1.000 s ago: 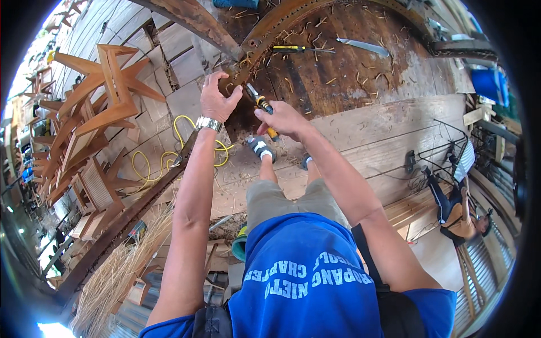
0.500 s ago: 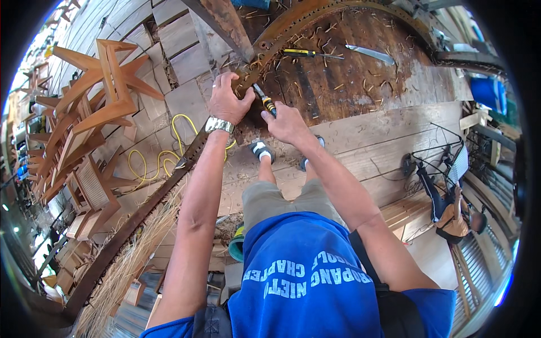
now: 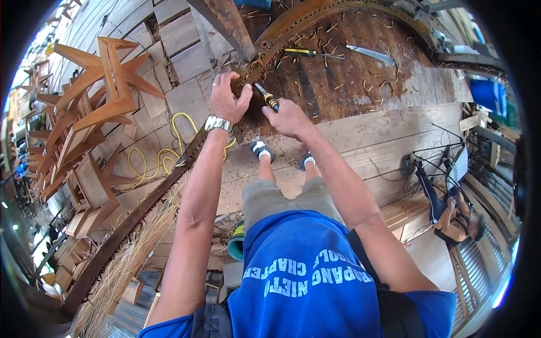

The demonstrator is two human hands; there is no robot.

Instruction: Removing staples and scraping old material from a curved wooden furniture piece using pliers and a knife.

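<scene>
A long curved brown frame (image 3: pixel 287 28) with a row of small holes passes under my hands. My left hand (image 3: pixel 228 101), with a metal-band watch on the wrist, has its fingers bent over the frame and its thumb on the near side. In my right hand (image 3: pixel 290 118) is a screwdriver-like tool (image 3: pixel 271 101) with a yellow-and-black handle. Its short metal shaft points up and left toward the frame, near my left thumb; its tip is hard to make out. Beyond lie another yellow-and-black screwdriver (image 3: pixel 300 52) and a pale flat blade (image 3: pixel 369 54).
Thin curled shavings litter the dark wooden surface (image 3: pixel 338 84). Stacked wooden chair frames (image 3: pixel 107 96) stand at left, near a yellow cord (image 3: pixel 143 169). Long pale strands (image 3: pixel 129 248) hang along the frame. A wooden post (image 3: pixel 225 25) rises far ahead. Another person (image 3: pixel 453 222) sits at right.
My right hand and its tool have shifted slightly right, away from my left thumb. My left hand stays nearly in place. The other person at right has moved their arms.
</scene>
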